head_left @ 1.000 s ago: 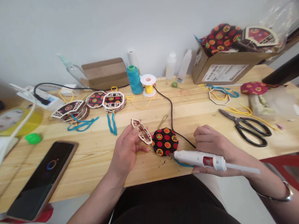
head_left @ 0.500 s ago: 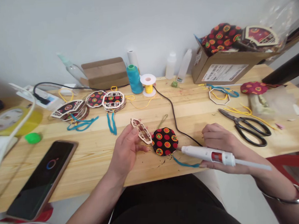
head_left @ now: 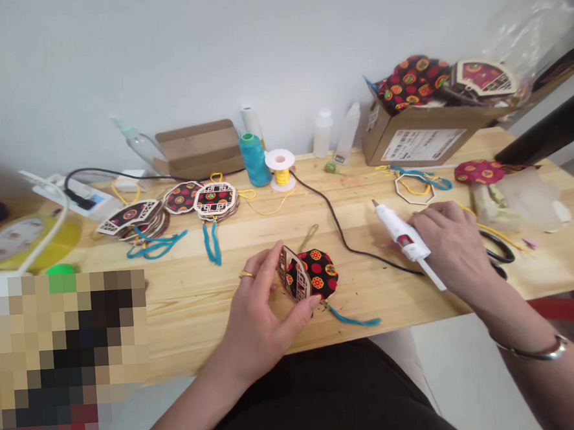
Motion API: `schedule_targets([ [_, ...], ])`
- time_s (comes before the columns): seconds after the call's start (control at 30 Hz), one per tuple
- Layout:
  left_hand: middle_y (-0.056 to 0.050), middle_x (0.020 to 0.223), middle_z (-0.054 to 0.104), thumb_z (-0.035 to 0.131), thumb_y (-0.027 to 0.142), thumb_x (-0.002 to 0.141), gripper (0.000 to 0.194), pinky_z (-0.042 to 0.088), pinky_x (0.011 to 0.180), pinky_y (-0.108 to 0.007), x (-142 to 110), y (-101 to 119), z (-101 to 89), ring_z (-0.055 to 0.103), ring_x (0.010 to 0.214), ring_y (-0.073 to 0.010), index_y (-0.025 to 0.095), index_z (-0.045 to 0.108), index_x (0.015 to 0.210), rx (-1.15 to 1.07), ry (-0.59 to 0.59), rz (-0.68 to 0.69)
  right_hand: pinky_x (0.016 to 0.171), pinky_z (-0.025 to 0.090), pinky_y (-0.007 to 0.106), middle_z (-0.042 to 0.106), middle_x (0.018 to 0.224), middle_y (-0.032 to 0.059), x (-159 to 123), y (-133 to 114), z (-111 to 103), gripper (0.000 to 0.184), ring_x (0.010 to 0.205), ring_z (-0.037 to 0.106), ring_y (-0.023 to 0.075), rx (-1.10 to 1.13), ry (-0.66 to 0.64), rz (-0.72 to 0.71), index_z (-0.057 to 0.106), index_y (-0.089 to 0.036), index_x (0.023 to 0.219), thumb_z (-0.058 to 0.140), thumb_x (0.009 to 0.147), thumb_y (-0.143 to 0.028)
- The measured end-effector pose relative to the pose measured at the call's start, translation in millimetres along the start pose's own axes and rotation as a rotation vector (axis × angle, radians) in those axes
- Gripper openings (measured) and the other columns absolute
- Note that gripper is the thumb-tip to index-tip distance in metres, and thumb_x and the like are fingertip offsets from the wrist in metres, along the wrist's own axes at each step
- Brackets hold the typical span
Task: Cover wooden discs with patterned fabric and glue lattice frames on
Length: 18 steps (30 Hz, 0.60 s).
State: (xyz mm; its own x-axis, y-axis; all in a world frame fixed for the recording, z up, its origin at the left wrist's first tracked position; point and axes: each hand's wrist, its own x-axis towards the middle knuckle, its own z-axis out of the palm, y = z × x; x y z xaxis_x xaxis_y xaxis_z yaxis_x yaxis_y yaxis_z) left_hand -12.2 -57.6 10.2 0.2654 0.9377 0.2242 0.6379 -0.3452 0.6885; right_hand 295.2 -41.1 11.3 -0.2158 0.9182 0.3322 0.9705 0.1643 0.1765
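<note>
My left hand (head_left: 263,307) pinches a pale wooden lattice frame (head_left: 293,281) and holds it on edge, tilted against a round black fabric piece (head_left: 321,272) with red and yellow dots that lies on the wooden table (head_left: 200,311). A teal cord (head_left: 354,317) trails from the fabric toward the table's front edge. My right hand (head_left: 452,247) grips a white glue gun (head_left: 402,236) further right, with its tip pointing up and left above the table. The gun's dark cable (head_left: 339,228) runs back across the table.
Finished ornaments (head_left: 170,206) with teal tassels lie at the back left, beside a teal thread spool (head_left: 254,158) and a yellow one (head_left: 281,170). Black scissors (head_left: 501,254) lie partly under my right hand. A cardboard box (head_left: 423,135) of fabric pieces stands back right. An octagonal frame (head_left: 414,189) lies near it.
My right hand has carried the glue gun away from the fabric piece to the right and back. My left hand has brought the wooden frame down against the fabric piece.
</note>
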Motion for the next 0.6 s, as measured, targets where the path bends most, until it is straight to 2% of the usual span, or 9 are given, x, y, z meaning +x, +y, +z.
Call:
schedule_targets([
  [0.1, -0.013, 0.132, 0.048, 0.066, 0.043, 0.077, 0.077, 0.046, 0.098, -0.045, -1.5, 2.1, 3.3, 0.051, 0.118, -0.0274, 0.021, 0.030, 0.141, 0.178, 0.007, 0.066, 0.066, 0.033, 0.040, 0.065, 0.081, 0.0148, 9.3, 9.3, 0.6, 0.023, 0.092, 0.052, 0.0362, -0.021, -0.115, 0.096, 0.059, -0.018, 0.080, 0.047, 0.087, -0.036],
  [0.27, -0.014, 0.123, 0.057, 0.069, 0.042, 0.074, 0.079, 0.047, 0.095, -0.045, -0.1, 5.4, 10.2, 0.054, 0.112, -0.0281, 0.016, 0.031, 0.138, 0.296, -0.031, 0.128, 0.068, 0.037, 0.039, 0.064, 0.084, 0.0155, 31.2, 19.0, 11.8, 0.027, 0.091, 0.052, 0.0346, 0.058, -0.315, 0.121, 0.059, -0.015, 0.089, 0.052, 0.076, -0.038],
  [0.4, -0.015, 0.118, 0.061, 0.070, 0.040, 0.073, 0.075, 0.047, 0.093, -0.048, 2.1, 7.0, 13.5, 0.054, 0.108, -0.0299, 0.013, 0.035, 0.134, 0.366, -0.016, 0.168, 0.073, 0.039, 0.040, 0.063, 0.086, 0.0138, 50.8, 23.6, 21.7, 0.034, 0.087, 0.052, 0.0324, 0.127, -0.388, 0.087, 0.059, -0.015, 0.093, 0.053, 0.071, -0.041],
  [0.6, -0.016, 0.120, 0.060, 0.069, 0.036, 0.074, 0.073, 0.045, 0.094, -0.048, 2.1, 6.5, 16.1, 0.051, 0.111, -0.0313, 0.011, 0.035, 0.134, 0.390, -0.022, 0.198, 0.079, 0.040, 0.040, 0.062, 0.091, 0.0126, 72.2, 31.4, 23.2, 0.039, 0.092, 0.053, 0.0326, 0.194, -0.476, 0.100, 0.060, -0.016, 0.099, 0.056, 0.066, -0.036],
])
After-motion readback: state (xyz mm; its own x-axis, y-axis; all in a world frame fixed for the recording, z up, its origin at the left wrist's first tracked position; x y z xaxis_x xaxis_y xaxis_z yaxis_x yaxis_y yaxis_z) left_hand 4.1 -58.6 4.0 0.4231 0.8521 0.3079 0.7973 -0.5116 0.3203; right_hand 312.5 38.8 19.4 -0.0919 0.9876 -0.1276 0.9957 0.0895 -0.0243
